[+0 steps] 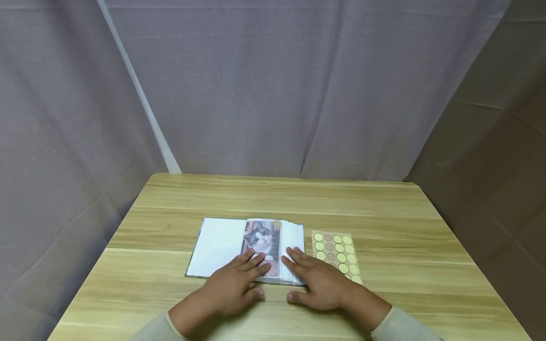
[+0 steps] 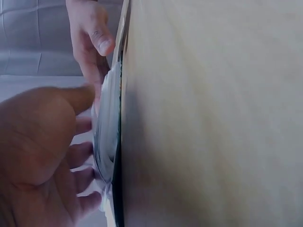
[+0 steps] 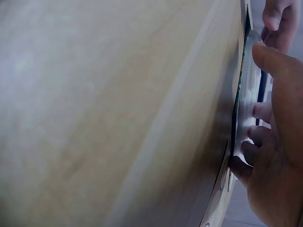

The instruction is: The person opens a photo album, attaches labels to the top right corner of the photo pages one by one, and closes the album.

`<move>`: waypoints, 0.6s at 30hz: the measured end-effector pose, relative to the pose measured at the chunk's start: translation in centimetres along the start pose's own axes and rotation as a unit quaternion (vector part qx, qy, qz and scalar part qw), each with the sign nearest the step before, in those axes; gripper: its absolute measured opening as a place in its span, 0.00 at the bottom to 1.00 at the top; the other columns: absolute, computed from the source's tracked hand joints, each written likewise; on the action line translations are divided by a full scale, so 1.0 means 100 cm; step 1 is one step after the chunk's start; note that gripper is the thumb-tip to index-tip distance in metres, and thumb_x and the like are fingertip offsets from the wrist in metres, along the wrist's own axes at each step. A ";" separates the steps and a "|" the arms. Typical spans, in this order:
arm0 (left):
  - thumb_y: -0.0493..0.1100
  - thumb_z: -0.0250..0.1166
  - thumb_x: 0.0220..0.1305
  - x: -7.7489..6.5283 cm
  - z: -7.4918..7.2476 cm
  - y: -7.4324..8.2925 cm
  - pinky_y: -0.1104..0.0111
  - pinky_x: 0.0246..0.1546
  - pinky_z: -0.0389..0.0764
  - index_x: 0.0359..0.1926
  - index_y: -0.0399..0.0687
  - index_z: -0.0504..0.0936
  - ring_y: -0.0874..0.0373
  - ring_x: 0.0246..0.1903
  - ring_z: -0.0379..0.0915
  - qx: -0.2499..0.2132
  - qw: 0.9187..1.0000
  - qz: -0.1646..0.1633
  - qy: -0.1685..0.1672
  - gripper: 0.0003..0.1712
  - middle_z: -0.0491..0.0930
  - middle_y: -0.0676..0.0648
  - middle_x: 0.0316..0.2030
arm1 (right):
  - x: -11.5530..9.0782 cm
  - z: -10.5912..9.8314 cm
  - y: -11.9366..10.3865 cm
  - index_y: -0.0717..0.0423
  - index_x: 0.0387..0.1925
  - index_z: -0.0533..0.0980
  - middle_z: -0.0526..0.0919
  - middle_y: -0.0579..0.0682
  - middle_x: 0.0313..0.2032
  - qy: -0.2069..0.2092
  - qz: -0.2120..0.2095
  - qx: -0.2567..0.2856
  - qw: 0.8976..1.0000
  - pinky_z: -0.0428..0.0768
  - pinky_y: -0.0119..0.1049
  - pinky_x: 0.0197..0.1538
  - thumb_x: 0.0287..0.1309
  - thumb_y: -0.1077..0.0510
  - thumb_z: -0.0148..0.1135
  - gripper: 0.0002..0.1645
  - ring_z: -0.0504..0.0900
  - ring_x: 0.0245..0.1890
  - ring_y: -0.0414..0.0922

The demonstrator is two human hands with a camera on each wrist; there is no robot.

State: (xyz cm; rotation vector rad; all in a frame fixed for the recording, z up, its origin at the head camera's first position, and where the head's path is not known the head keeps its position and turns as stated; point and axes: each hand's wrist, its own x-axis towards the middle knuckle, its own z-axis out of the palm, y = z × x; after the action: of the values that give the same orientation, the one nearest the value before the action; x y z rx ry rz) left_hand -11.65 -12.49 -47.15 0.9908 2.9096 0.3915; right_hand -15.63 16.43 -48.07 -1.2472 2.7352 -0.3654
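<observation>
An open album (image 1: pixel 222 244) lies flat on the table, its white inside cover on the left. On the right-hand page is a picture of a grey and white cat (image 1: pixel 261 236), with a round yellowish sticker (image 1: pixel 277 224) at its upper right corner. My left hand (image 1: pixel 234 284) rests with straight fingers over the picture's lower part. My right hand (image 1: pixel 322 282) lies on the album's right edge, fingers extended across the white page edges (image 1: pixel 292 237). Both thumbs stay off the album's near side. In the left wrist view the stacked pages (image 2: pixel 110 109) show edge-on beside the fingers.
A sheet of round yellow stickers (image 1: pixel 337 248) lies right of the album, partly under my right hand; several circles in one column look bare. The wooden table (image 1: pixel 273 196) extends around them. Grey curtains (image 1: pixel 273 94) hang behind and at the sides.
</observation>
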 end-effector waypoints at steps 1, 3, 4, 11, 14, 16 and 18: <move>0.59 0.59 0.74 0.000 0.000 -0.001 0.50 0.72 0.59 0.77 0.53 0.67 0.48 0.76 0.52 0.001 1.000 0.000 0.014 0.36 0.61 0.49 0.76 | 0.000 0.000 0.000 0.52 0.80 0.56 0.52 0.54 0.80 -0.001 0.000 -0.001 1.000 0.63 0.52 0.72 0.67 0.26 0.53 0.52 0.51 0.78 0.52; 0.56 0.65 0.71 0.000 0.000 -0.003 0.50 0.70 0.64 0.74 0.51 0.71 0.48 0.74 0.58 0.001 0.999 0.001 0.045 0.35 0.66 0.50 0.74 | 0.000 0.000 -0.001 0.52 0.80 0.57 0.52 0.54 0.79 0.000 0.000 -0.004 1.000 0.63 0.52 0.72 0.67 0.27 0.53 0.52 0.52 0.78 0.53; 0.54 0.67 0.69 0.000 0.001 -0.004 0.50 0.68 0.67 0.73 0.50 0.72 0.49 0.73 0.61 0.002 0.998 0.002 0.061 0.35 0.68 0.50 0.73 | 0.000 0.000 -0.001 0.53 0.80 0.57 0.52 0.55 0.79 0.000 -0.001 -0.006 1.000 0.63 0.52 0.72 0.67 0.27 0.54 0.52 0.52 0.78 0.53; 0.42 0.74 0.61 0.004 0.002 -0.010 0.54 0.62 0.75 0.64 0.45 0.80 0.51 0.63 0.75 -0.008 0.988 0.019 0.155 0.30 0.78 0.49 0.65 | 0.000 0.001 0.000 0.52 0.80 0.56 0.52 0.55 0.79 0.003 -0.004 -0.012 1.000 0.62 0.50 0.73 0.67 0.27 0.55 0.53 0.51 0.78 0.52; 0.41 0.74 0.60 0.003 0.000 -0.011 0.56 0.61 0.76 0.63 0.46 0.82 0.53 0.61 0.77 -0.015 0.984 0.019 0.177 0.29 0.79 0.50 0.63 | 0.000 0.001 0.000 0.52 0.80 0.56 0.52 0.55 0.79 0.004 -0.005 -0.012 1.000 0.62 0.50 0.73 0.67 0.27 0.55 0.53 0.51 0.78 0.52; 0.41 0.74 0.60 0.002 -0.001 -0.011 0.57 0.60 0.77 0.63 0.47 0.82 0.54 0.60 0.77 -0.018 0.981 0.017 0.191 0.28 0.80 0.50 0.62 | -0.001 0.001 0.000 0.52 0.80 0.56 0.51 0.55 0.79 0.005 -0.006 -0.013 1.000 0.62 0.51 0.73 0.67 0.27 0.55 0.53 0.52 0.78 0.53; 0.40 0.73 0.60 0.001 -0.002 -0.012 0.58 0.59 0.78 0.63 0.48 0.82 0.55 0.60 0.78 -0.021 0.978 0.013 0.205 0.28 0.81 0.50 0.61 | -0.001 0.001 0.000 0.52 0.80 0.56 0.51 0.55 0.80 0.006 -0.006 -0.014 1.000 0.63 0.51 0.73 0.67 0.27 0.55 0.53 0.52 0.78 0.53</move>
State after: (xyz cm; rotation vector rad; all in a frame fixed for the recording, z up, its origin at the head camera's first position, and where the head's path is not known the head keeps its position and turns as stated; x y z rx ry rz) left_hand -12.44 -13.35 -47.25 1.0535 3.2293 0.7372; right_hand -15.55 16.48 -48.13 -1.2742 2.7532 -0.3379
